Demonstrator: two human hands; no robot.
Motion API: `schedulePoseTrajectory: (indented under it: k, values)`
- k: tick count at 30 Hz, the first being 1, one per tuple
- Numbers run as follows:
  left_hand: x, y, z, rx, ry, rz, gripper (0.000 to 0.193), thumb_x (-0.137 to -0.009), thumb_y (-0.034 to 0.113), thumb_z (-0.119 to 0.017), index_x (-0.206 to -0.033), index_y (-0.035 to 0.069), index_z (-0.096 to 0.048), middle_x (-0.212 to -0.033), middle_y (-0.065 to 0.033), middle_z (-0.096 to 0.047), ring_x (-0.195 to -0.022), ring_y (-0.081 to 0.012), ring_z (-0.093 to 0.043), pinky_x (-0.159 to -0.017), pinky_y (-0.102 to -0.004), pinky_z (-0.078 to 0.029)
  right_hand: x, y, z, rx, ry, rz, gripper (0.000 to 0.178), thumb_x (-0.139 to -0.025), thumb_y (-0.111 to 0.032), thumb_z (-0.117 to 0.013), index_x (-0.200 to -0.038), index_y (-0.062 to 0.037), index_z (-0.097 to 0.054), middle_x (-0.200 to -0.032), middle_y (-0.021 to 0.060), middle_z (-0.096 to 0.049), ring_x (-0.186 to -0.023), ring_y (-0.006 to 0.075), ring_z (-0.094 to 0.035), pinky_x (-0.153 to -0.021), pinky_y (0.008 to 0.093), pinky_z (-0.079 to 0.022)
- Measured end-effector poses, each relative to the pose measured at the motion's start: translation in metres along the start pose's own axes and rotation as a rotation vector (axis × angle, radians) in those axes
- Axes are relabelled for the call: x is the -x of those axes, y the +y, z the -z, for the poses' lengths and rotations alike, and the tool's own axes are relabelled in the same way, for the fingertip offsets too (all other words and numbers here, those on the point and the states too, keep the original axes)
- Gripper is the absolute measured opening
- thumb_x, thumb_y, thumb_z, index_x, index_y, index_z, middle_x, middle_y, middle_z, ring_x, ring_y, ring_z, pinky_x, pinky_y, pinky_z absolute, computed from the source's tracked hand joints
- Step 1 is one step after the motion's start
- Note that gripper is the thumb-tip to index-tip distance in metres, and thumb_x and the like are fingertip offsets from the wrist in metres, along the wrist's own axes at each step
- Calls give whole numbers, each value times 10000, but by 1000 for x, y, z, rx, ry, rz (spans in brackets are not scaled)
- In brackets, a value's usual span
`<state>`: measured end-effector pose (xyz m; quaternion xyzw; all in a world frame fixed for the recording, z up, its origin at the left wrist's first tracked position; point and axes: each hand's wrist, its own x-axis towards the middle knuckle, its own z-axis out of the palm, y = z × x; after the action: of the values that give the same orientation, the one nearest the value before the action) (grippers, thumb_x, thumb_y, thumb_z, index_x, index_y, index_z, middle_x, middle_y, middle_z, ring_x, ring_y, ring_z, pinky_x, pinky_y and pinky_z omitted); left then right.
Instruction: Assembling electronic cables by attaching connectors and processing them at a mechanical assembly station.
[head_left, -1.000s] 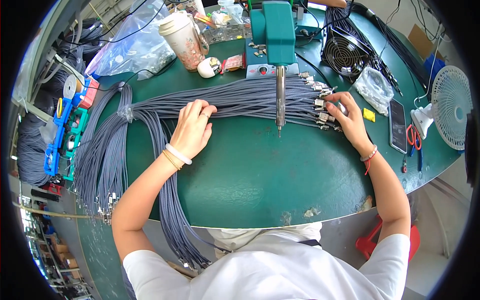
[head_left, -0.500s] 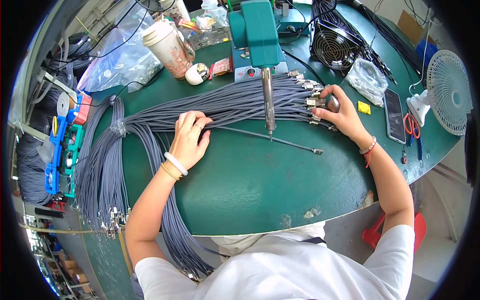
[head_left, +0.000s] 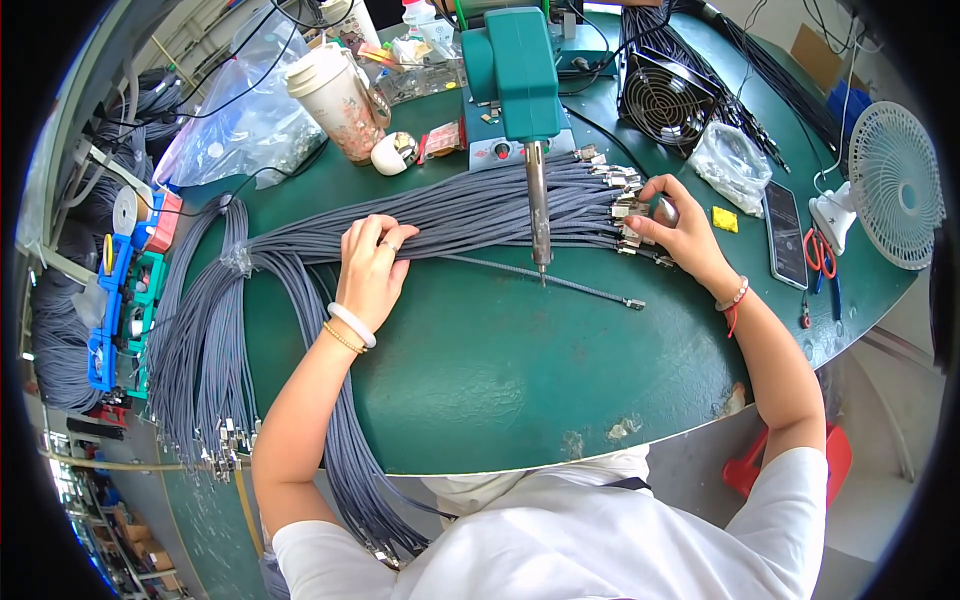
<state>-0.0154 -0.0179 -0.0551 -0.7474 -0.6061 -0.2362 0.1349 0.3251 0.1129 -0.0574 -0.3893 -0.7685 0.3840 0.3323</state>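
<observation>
Your bundle of dark grey, cord-like cables (head_left: 460,205) stretches between the left and right edges of the green tabletop (head_left: 480,370), silver metal connectors (head_left: 625,190) pointing right. One loose grey cable (head_left: 560,282) slants toward the front-right. Your left hand (head_left: 372,262) curls onto the bundle; your right hand (head_left: 690,230) bends beside the connectors; you cannot tell either grip. A boxy teal tool (head_left: 525,80) with a slim metal rod (head_left: 539,205) overhangs between them.

The desk (head_left: 480,370) is deep green. Grey-blue cables (head_left: 450,212) with silvery connectors (head_left: 624,180) run across it and over its front edge toward the left. Nearer the back edge, the overhanging machine (head_left: 525,85) is teal and the tall cup (head_left: 338,105) cream with a pinkish floral print. Toward the right edge come a white fan (head_left: 903,185), red-handled scissors (head_left: 822,258) and a bright yellow packet (head_left: 725,219).
</observation>
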Motion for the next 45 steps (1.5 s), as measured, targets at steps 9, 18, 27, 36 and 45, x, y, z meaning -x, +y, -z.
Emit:
schedulePoseTrajectory:
  k: [9,18,27,36,45]
  values:
    - [-4,6,8,196,88,-235,226,-581,4,-672,-781,37,-571,-776,-69,-540,-740,-233,-525,-705,-334,-412,-5,5,7,-217,52,-90,250,-822,-277,-600,-890,-70,-476,-726,-47,-463,-645,15,-381,-571,157,-312]
    - [-4,13,9,308,-226,-212,239,-622,19,-646,-834,53,-541,-960,-114,-566,-891,-287,-532,-775,-359,-419,-6,6,7,-152,-18,-100,221,-846,-253,-571,-909,-59,-484,-808,-35,-491,-733,19,-418,-651,158,-349]
    - [-9,13,22,517,-487,-306,268,-580,39,-669,-813,84,-545,-1263,-102,-461,-1194,-322,-389,-983,-453,-266,-9,9,13,-147,-24,-115,194,-873,-224,-532,-943,-49,-489,-828,-35,-496,-771,17,-437,-708,172,-371]
    - [-12,41,30,509,-536,-397,222,-599,5,-620,-799,101,-625,-1110,-74,-569,-1025,-244,-531,-909,-426,-356,-11,17,12,-165,-46,-83,243,-857,-246,-557,-996,-56,-497,-824,-30,-504,-747,31,-435,-675,178,-367]
    - [2,60,10,455,-408,-425,417,-631,122,-658,-1045,147,-617,-657,-4,-549,-541,-192,-508,-515,-283,-406,-13,22,8,43,-40,-4,318,-806,-284,-624,-999,-59,-508,-931,22,-513,-836,92,-475,-759,227,-385]
